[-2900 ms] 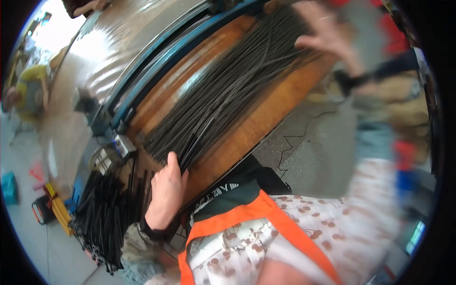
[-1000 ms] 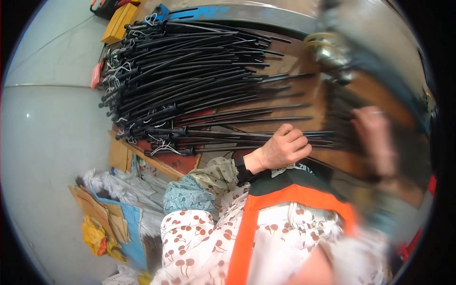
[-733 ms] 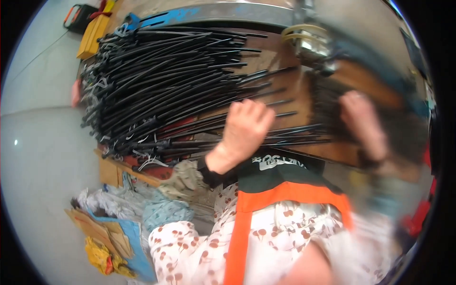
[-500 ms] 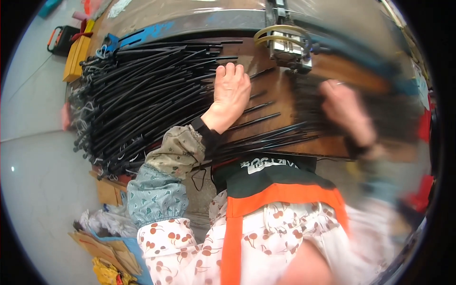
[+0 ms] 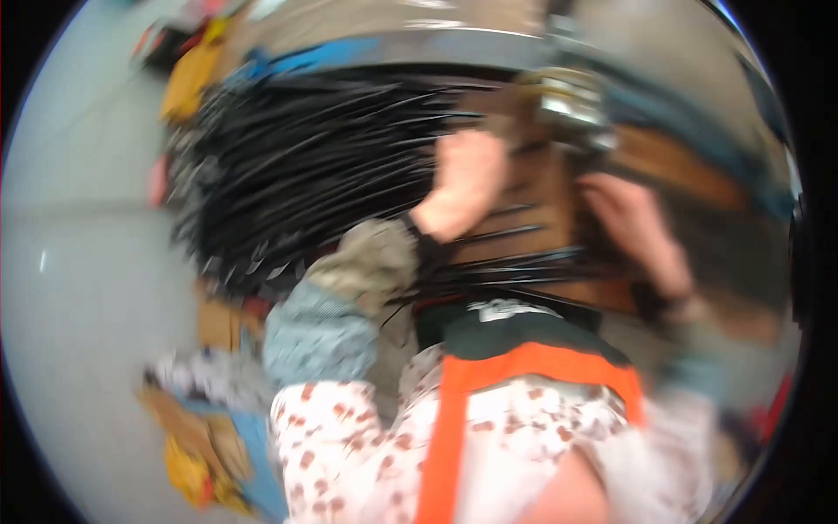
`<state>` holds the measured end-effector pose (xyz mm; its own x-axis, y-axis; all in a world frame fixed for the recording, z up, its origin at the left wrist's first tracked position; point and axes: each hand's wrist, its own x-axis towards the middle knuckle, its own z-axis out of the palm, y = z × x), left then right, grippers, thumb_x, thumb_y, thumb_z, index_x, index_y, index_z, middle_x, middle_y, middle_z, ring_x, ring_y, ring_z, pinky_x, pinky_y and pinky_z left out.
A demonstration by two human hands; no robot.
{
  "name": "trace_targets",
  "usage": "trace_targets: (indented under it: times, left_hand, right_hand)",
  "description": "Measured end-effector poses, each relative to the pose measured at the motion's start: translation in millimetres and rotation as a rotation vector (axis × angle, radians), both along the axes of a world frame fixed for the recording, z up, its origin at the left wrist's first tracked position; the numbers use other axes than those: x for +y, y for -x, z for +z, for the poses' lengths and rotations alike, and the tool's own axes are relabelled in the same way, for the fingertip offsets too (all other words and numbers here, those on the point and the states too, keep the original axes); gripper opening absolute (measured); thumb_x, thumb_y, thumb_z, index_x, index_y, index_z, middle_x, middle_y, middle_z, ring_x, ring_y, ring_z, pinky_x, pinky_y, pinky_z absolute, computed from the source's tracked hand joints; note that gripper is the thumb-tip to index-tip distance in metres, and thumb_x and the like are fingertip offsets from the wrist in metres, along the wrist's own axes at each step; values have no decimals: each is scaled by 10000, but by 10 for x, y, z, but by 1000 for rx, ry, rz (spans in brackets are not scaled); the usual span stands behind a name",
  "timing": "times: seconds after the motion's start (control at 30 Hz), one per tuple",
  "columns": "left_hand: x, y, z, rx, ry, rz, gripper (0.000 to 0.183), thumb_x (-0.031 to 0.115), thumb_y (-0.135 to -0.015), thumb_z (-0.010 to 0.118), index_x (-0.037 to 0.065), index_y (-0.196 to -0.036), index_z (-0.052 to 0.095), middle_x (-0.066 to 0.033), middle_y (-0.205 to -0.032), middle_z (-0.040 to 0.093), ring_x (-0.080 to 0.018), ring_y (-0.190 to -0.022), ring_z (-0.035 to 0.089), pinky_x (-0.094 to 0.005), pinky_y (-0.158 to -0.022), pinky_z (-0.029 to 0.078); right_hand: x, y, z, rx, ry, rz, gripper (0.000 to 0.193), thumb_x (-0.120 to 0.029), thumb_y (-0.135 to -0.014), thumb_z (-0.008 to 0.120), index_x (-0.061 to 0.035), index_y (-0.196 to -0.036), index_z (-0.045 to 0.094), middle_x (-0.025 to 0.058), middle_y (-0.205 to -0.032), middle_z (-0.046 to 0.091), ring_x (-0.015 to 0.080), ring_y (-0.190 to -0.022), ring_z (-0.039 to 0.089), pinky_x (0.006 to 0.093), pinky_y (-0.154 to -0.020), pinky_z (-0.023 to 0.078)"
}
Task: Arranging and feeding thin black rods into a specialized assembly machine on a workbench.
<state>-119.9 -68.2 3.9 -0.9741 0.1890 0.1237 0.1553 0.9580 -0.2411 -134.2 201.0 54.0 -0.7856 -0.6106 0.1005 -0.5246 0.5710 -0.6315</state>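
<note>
With the left hand [image 5: 471, 170] curled at the ends of the black rods [image 5: 314, 166] heaped on the table [image 5: 546, 205] and the right hand [image 5: 633, 223] loosely bent near the metal fixture [image 5: 569, 98], blur hiding whether either grips anything, a sideways pull could tangle the crowded rods.

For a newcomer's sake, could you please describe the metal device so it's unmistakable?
Start at the brown table and look past the gap between the left hand and right hand. The metal device there is blocky and silvery, unlike the long black rods to its left.
</note>
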Motion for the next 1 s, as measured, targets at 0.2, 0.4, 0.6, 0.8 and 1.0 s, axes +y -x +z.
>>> trace_targets:
  times: [0.2, 0.4, 0.6, 0.8, 1.0]
  left_hand:
    - [-154, -154, -77, 64, -128, -51, 148, 174, -820, 560, 111, -943, 615, -80, -914, 584, -233, -912, 538, -405, -763, 407]
    - [-76, -408, 71, 94, -359, -164, 147, 172, -861, 582, 102, -991, 576, -82, -857, 563, -243, -777, 623, -372, -584, 519]
    - [197, -585, 463, -8, -495, -289, 133, 185, -935, 590, 123, -1053, 576, -70, -736, 581, -263, -657, 659, -396, -509, 535]
    - [296, -541, 695, -141, -462, -349, 136, 180, -938, 587, 110, -1054, 576, -84, -742, 599, -288, -665, 670, -405, -508, 535]
    - [408, -678, 826, -302, -504, -337, 122, 179, -937, 576, 88, -1018, 575, -118, -755, 627, -323, -679, 672, -435, -545, 538]
  right_hand:
    - [-263, -210, 352, -192, 198, -162, 198, -114, -964, 605, 13, -1105, 662, 74, -810, 637, 100, -769, 555, 257, -708, 470]
    - [-264, -39, 175, -307, 261, -375, 205, -183, -902, 679, 12, -957, 708, 104, -757, 667, 130, -717, 606, 295, -664, 484]
    - [-45, -132, -221, -273, 451, -334, 204, -192, -895, 674, -5, -956, 727, 108, -804, 693, 179, -764, 640, 317, -690, 497]
    - [112, -214, -267, -116, 571, -285, 173, -213, -908, 671, -65, -919, 759, 34, -628, 632, 188, -641, 522, 333, -666, 400]
    - [347, -231, -14, 481, 231, 59, 257, -198, -778, 759, -96, -1013, 737, 6, -703, 619, 223, -730, 539, 360, -698, 384]
